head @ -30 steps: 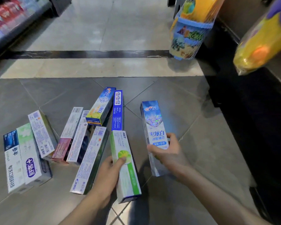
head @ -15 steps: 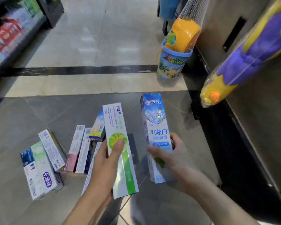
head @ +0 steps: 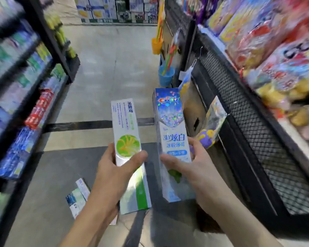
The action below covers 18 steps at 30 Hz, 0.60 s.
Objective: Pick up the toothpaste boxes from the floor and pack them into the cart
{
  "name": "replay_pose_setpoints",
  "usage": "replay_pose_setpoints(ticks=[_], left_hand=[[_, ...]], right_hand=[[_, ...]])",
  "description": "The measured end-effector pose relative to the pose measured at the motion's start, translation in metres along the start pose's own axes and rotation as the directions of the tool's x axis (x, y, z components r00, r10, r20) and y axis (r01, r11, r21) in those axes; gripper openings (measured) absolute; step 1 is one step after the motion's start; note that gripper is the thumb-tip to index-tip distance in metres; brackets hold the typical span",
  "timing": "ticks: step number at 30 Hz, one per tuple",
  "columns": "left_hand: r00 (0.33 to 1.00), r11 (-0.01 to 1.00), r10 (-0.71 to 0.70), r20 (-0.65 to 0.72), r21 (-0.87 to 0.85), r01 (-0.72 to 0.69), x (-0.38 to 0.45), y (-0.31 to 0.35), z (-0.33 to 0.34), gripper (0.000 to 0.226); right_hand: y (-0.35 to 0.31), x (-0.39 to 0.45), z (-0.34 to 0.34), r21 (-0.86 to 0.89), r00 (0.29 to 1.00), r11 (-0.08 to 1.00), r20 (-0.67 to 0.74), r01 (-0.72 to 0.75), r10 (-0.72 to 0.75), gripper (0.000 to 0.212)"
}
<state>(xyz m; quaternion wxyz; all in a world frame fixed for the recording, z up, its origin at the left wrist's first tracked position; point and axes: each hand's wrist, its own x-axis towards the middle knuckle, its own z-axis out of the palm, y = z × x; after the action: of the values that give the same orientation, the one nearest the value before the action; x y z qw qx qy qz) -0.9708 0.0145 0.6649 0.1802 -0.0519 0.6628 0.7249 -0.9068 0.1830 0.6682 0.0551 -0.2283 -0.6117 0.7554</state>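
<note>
Shop aisle, grey tiled floor (head: 43,202), stocked shelves (head: 21,107) either side. Our left hand (head: 112,177) grips a white-and-green toothpaste box (head: 127,139), fingers curled round its middle. Our right hand (head: 191,168) grips a blue Crest box (head: 169,122) likewise. Both are held upright, side by side, apart. More boxes (head: 78,196) lie on the floor below.

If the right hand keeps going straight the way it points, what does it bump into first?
The right hand, holding the blue Crest box, points up and ahead. Probably the box's top would first meet the packaged toys hanging on the black rack, though depth is hard to judge.
</note>
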Motion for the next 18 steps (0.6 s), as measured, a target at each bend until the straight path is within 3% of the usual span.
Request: replay_pose_setpoints(ticks=[3,8,12,18], left_hand=[[0.999,0.999,0.025,0.030,-0.025,-0.024,-0.038,0.082,0.016,0.056],[0.995,0.988,0.096,0.039,-0.126,-0.090,-0.103,0.174,0.048,0.041],[0.993,0.982,0.112,0.047,-0.156,-0.104,-0.139,0.211,0.065,0.040],[0.978,0.981,0.176,0.112,-0.108,-0.164,-0.153,0.234,0.070,0.051]], right_hand=[[-0.083,-0.027,0.007,-0.006,0.999,0.999,0.010,0.038,-0.038,0.068],[-0.178,-0.071,0.007,0.002,0.996,0.997,0.037,0.076,-0.076,0.052],[-0.225,-0.108,-0.001,0.028,0.993,0.997,0.088,0.072,-0.074,0.050],[-0.256,-0.141,-0.012,0.000,0.989,0.989,0.018,0.149,-0.149,0.047]])
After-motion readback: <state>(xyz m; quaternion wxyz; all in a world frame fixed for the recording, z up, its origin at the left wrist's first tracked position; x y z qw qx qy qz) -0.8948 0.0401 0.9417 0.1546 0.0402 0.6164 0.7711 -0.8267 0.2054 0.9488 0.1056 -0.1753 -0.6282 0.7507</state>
